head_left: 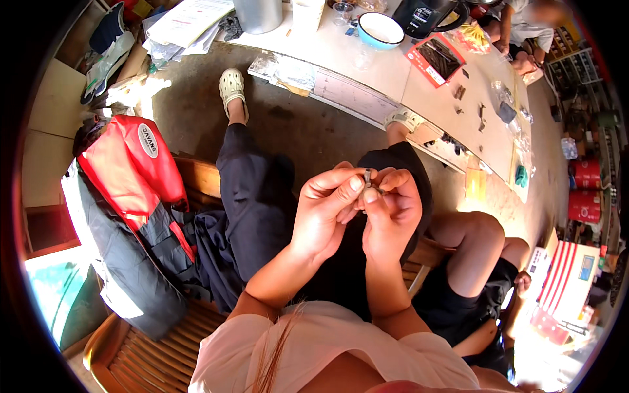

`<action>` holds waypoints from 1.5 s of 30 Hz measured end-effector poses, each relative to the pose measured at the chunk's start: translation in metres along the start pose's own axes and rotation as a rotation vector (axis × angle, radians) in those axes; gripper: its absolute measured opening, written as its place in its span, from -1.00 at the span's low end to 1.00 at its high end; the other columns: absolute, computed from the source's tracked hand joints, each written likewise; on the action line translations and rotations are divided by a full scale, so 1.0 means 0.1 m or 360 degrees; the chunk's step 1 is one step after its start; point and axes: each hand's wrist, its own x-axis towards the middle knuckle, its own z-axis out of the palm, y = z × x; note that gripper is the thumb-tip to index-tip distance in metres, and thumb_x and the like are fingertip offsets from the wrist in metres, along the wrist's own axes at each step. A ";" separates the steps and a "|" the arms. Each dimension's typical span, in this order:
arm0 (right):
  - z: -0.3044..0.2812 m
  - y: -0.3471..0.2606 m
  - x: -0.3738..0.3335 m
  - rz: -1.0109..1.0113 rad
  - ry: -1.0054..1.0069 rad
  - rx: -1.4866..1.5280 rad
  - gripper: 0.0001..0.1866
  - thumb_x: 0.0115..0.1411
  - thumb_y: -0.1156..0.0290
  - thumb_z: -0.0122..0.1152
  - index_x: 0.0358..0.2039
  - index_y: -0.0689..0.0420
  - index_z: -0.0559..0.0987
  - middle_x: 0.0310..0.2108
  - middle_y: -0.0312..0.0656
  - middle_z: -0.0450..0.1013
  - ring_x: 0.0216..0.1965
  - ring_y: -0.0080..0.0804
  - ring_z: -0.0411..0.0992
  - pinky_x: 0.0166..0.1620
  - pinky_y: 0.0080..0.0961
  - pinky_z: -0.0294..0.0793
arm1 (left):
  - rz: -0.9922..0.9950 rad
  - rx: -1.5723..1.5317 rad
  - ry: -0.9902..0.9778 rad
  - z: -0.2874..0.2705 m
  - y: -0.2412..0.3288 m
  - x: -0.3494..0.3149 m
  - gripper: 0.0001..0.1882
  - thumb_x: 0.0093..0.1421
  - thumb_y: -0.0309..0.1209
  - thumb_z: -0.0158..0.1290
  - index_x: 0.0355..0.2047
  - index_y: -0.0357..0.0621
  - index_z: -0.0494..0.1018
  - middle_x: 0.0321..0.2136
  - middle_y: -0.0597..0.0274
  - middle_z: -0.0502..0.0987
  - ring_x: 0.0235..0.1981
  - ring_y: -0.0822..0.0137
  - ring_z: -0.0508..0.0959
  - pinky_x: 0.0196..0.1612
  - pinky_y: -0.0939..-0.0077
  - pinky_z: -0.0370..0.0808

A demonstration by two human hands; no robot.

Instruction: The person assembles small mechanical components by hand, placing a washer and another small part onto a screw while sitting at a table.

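Observation:
Above my lap, my left hand (327, 208) and my right hand (394, 208) come together, thumbs and fingertips pinched. Between them they hold a small grey metal piece (368, 178), its upper end poking out above the thumbs. Most of it is covered by my fingers, so its exact kind does not show. Both hands are closed on it and nearly touch each other. Beyond them on the table lie an open red box (437, 60) of dark metal parts and several loose dark metal pieces (483, 118).
The white table (393, 78) holds a blue-and-white bowl (381, 31), a black kettle (422, 16), a grey bucket (259, 14) and papers (190, 23). A red-and-black jacket (134, 171) drapes over the wooden bench at my left. One person sits close at my right, another across the table.

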 end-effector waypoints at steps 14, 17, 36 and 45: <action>0.08 -0.05 0.05 -0.0048 0.0026 -0.0037 -0.78 0.02 0.76 0.10 -0.40 0.19 0.31 -0.40 -0.23 0.33 -0.41 -0.65 0.32 -0.32 -0.75 0.33 | 0.0043 0.0049 0.0010 0.01 0.01 -0.01 -0.85 0.17 -0.48 0.02 -0.29 -0.26 0.52 -0.58 0.41 0.36 -0.68 0.65 0.19 -0.60 0.77 0.13; 0.02 -0.03 0.04 -0.0034 -0.0016 -0.0012 -0.77 0.01 0.79 0.08 -0.40 0.20 0.31 -0.38 -0.23 0.32 -0.39 -0.63 0.32 -0.31 -0.73 0.34 | -0.0031 0.0019 0.0051 0.02 0.00 -0.01 -0.85 0.16 -0.46 0.03 -0.30 -0.26 0.52 -0.57 0.40 0.37 -0.67 0.65 0.21 -0.61 0.77 0.12; 0.10 -0.09 0.10 -0.0015 -0.0067 0.0013 -0.77 0.03 0.74 0.14 -0.39 0.19 0.33 -0.38 -0.27 0.32 -0.38 -0.68 0.30 -0.32 -0.75 0.31 | 0.0188 0.0156 0.0027 0.07 0.04 0.01 -0.80 0.16 -0.44 0.04 -0.26 -0.31 0.50 -0.61 0.45 0.32 -0.75 0.70 0.08 -0.66 0.76 -0.01; 0.13 -0.12 0.11 -0.0047 -0.0052 -0.0023 -0.79 0.02 0.73 0.13 -0.41 0.19 0.33 -0.37 -0.25 0.33 -0.39 -0.70 0.31 -0.37 -0.79 0.30 | 0.0074 0.0028 -0.0075 0.02 0.06 -0.02 -0.85 0.16 -0.52 0.01 -0.28 -0.31 0.51 -0.54 0.29 0.40 -0.63 0.54 0.34 -0.60 0.76 0.20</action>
